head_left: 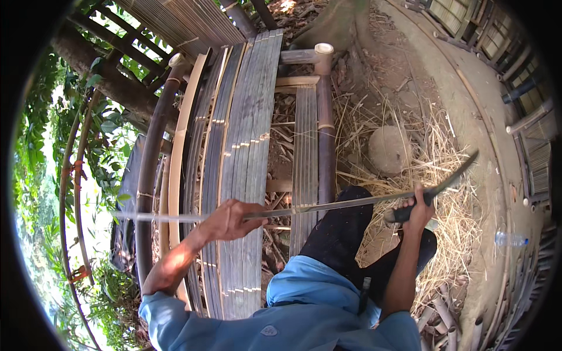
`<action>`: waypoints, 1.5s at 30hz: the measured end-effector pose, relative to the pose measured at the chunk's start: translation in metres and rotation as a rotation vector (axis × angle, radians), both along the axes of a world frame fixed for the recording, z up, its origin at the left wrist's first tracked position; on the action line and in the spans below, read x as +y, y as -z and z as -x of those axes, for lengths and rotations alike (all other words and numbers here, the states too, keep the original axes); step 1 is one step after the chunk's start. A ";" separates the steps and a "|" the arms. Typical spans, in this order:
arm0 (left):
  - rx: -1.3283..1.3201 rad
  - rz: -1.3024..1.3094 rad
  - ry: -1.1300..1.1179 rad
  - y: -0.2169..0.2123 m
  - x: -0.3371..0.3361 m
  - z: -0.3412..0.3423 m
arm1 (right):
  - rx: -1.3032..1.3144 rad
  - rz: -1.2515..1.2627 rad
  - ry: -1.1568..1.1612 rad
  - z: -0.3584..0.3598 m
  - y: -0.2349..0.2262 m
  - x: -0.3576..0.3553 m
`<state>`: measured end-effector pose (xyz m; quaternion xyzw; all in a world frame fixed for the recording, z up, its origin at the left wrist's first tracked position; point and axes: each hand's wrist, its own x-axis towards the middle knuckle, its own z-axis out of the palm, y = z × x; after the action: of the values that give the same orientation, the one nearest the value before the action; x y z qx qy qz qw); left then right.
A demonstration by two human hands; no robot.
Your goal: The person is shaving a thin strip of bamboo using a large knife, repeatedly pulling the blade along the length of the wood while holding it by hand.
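Observation:
A long, thin bamboo strip (333,205) stretches across in front of me, its left end blurred. My left hand (231,220) is closed around it, above the slatted bamboo bench. On the right, my right hand (419,212) grips the dark handle of a curved knife (458,173), whose blade points up and to the right. The strip's right end meets the knife beside my right fingers; the exact contact there is hard to make out. One right finger points upward along the strip.
The bamboo bench (249,152) has a thick pole frame (326,111). Pale shavings (448,245) cover the ground at right around a round flat block (389,150). A plastic bottle (509,239) lies farther right. Cut bamboo pieces (445,313) lie at lower right; leafy plants grow left.

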<state>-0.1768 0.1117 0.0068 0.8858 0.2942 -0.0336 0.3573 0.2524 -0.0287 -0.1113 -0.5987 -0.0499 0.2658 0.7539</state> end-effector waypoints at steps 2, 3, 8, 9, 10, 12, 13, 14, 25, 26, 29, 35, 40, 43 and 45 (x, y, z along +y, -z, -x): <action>-0.120 0.134 -0.094 0.004 -0.026 0.007 | -0.102 0.098 -0.132 -0.003 0.000 0.021; -0.067 0.254 -0.146 0.003 -0.043 0.012 | -0.126 0.155 -0.216 0.002 0.003 0.032; -0.204 0.238 -0.543 0.024 -0.118 0.022 | -0.338 0.401 -0.614 0.057 -0.014 0.073; -0.110 0.250 -0.636 0.026 -0.128 0.026 | -0.389 0.378 -0.674 0.073 -0.013 0.077; -0.089 0.299 -0.784 0.030 -0.140 0.028 | -0.435 0.350 -0.740 0.090 -0.010 0.082; -0.091 0.357 -1.001 0.041 -0.159 0.026 | -0.570 0.293 -0.872 0.117 0.004 0.086; -0.115 0.363 -1.075 0.049 -0.165 0.023 | -0.671 0.270 -0.918 0.130 0.012 0.090; -0.138 0.369 -1.149 0.057 -0.170 0.020 | -0.559 0.323 -1.003 0.139 0.019 0.090; -0.302 0.603 -1.264 0.076 -0.150 -0.016 | -0.038 0.230 -1.101 0.240 0.055 0.111; -0.299 0.600 -1.237 0.080 -0.147 -0.015 | -0.031 0.221 -1.103 0.241 0.057 0.113; -0.338 0.623 -1.245 0.077 -0.140 -0.021 | -0.028 0.228 -1.119 0.239 0.055 0.120; -0.369 0.613 -1.289 0.084 -0.134 -0.024 | -0.032 0.203 -1.124 0.237 0.056 0.131; -0.338 0.640 -1.296 0.082 -0.133 -0.024 | 0.011 0.159 -1.145 0.237 0.063 0.134; -0.349 0.651 -1.295 0.081 -0.130 -0.027 | 0.023 0.176 -1.160 0.234 0.065 0.135; -0.357 0.647 -1.300 0.083 -0.131 -0.026 | 0.030 0.194 -1.167 0.233 0.061 0.137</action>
<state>-0.1512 -0.0189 -0.0766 0.3760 0.6713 0.2437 0.5904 0.0189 0.1084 -0.1723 -0.5347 -0.3360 0.6483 0.4253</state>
